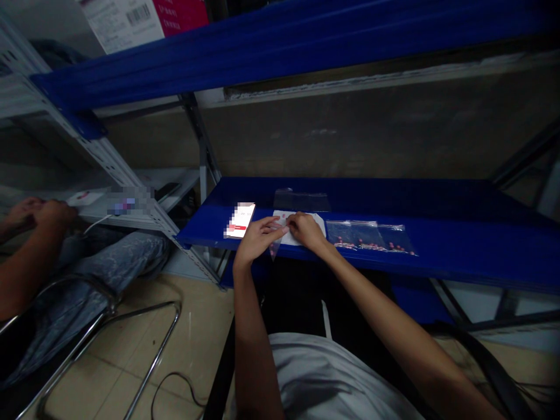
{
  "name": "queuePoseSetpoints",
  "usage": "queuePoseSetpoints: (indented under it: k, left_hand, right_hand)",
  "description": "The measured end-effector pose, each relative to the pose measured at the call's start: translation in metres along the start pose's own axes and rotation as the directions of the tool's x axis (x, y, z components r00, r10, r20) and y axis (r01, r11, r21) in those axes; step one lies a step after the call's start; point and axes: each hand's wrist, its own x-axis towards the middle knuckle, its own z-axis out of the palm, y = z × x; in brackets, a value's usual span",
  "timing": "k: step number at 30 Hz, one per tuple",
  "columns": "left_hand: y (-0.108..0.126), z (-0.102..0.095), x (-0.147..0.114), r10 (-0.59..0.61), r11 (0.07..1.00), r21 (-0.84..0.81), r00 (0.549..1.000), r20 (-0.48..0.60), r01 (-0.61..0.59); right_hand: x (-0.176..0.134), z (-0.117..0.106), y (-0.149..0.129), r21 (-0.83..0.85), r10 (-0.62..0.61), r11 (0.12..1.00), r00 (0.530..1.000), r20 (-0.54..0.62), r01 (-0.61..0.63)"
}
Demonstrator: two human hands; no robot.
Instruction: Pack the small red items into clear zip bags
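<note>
Head view: two bare arms reach out to a blue shelf (459, 256). The left hand (258, 238) and the right hand (307, 230) meet at the front edge of the shelf. Both are pinching a small clear bag (275, 248), which hangs a little over the shelf's edge. Tiny pink bits show at the fingertips, but they are too small to tell what they are. The hands rest over a white sheet (286, 224) on the shelf.

Just left of the hands lies a lit phone (240, 220). Right of the hands lie clear bags with small red bits (371, 236) inside. Behind the hands lies one more clear bag (301, 200).

Far to the left of the shelf, another person sits on a metal chair (131, 326), with hands (39, 213) at a grey shelf (144, 219).
</note>
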Motion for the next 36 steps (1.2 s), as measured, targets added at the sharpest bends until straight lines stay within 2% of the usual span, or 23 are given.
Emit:
queuePoseSetpoints:
  k: [6,9,13,18,22,25,27,30,36]
  left_hand:
    - [0.002,0.0,-0.001,0.008,1.0,-0.01,1.0,0.012,-0.008]
    - [0.002,0.0,-0.001,0.017,1.0,0.001,1.0,0.025,-0.017]
    - [-0.001,0.0,0.0,0.039,0.999,0.013,0.999,0.035,-0.039]
    - [-0.002,0.001,0.001,0.063,0.998,0.004,0.994,0.091,-0.064]
    - [0.002,0.001,-0.001,0.053,0.998,0.011,0.996,0.065,-0.054]
    - [0.004,0.002,-0.002,0.021,0.999,0.025,0.999,0.041,-0.022]
    - [0.006,0.002,-0.003,0.01,1.0,0.025,1.0,0.029,-0.01]
    - [0.005,0.002,-0.002,0.009,1.0,0.019,1.0,0.019,-0.009]
    - [0.005,0.003,-0.002,0.014,1.0,0.015,0.999,0.03,-0.014]
  right_hand:
    - [0.0,-0.009,-0.003,0.024,-0.024,0.999,1.0,-0.02,0.024]
    - [-0.003,-0.025,-0.007,0.164,-0.041,0.985,0.994,-0.105,0.058]
    - [-0.012,-0.049,-0.019,0.388,-0.041,0.915,0.984,-0.174,0.107]
    - [-0.02,-0.069,-0.038,0.485,-0.155,0.855,0.983,-0.103,0.185]
    - [-0.019,-0.074,-0.036,0.445,-0.171,0.875,0.981,-0.086,0.192]
    - [-0.013,-0.071,-0.016,0.369,-0.082,0.92,0.986,-0.146,0.131]
    - [-0.007,-0.064,-0.001,0.268,0.002,0.963,0.988,-0.152,0.039]
    - [0.0,-0.047,0.014,0.116,0.071,0.992,0.993,-0.098,-0.059]
    - [0.002,-0.021,0.01,-0.058,0.124,0.99,0.992,-0.036,-0.126]
